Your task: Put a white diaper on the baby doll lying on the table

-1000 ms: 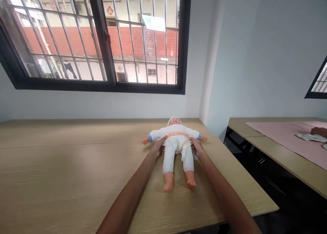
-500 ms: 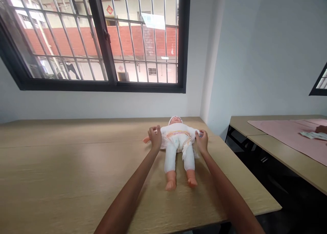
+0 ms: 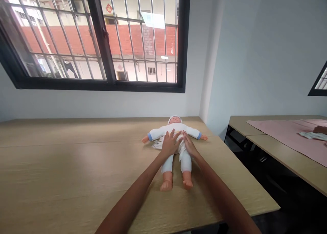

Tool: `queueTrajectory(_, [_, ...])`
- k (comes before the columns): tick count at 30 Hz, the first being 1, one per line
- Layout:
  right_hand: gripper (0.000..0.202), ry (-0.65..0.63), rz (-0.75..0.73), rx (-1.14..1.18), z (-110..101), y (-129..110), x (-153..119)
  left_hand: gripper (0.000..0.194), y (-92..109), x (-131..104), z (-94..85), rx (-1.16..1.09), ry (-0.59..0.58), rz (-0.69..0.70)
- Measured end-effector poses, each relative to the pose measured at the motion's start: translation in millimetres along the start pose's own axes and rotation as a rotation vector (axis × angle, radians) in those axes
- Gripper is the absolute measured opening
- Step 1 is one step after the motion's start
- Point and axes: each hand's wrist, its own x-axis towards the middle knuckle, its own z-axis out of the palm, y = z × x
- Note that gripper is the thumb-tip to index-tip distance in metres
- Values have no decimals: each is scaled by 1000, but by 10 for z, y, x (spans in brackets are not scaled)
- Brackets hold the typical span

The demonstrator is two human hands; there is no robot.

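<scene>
A baby doll (image 3: 189,130) in white clothes with blue cuffs and a white cap lies on its back on the wooden table (image 3: 76,179), feet toward me. Around its hips is a white diaper (image 3: 157,144), one side of it spread out at the left. My left hand (image 3: 170,143) rests flat on the doll's waist with fingers spread. My right hand (image 3: 189,145) lies against the other side of the waist, fingers stretched out. Both hands partly cover the diaper's front.
A barred window (image 3: 102,39) is in the wall behind the table. To the right, past a gap, stands another table (image 3: 255,128) with a pink cloth (image 3: 281,135). Another person's hand (image 3: 320,130) is there by a white folded item (image 3: 313,135).
Both hands have moved inward from the sides of the doll onto its waist, and the fingers have opened out. The doll's blue cuffs now show. Its legs have shifted slightly left.
</scene>
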Motion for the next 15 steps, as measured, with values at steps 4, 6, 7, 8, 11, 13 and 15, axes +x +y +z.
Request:
queueTrajectory(4, [84,9,-6,10,25,17,-3,49,-45,-12,-52,-95,-36,-40])
queueTrajectory(6, [79,13,-7,22,37,25,-6,51,-50,-27,-78,-157,-56,-72])
queueTrajectory(7, [77,12,-6,31,39,26,-11,52,-55,-33,-89,-190,-59,-88])
queueTrajectory(8, [76,8,-7,39,37,25,-18,54,-63,-38,-99,-226,-59,-107])
queueTrajectory(11, [78,-6,-15,69,19,9,-47,64,-110,-42,-113,-342,-83,-185])
queueTrajectory(13, [81,-6,-3,91,7,0,-59,70,-152,-37,-104,-400,-106,-223])
queueTrajectory(15, [82,8,29,108,1,-1,-59,73,-191,-29,-84,-430,-114,-235])
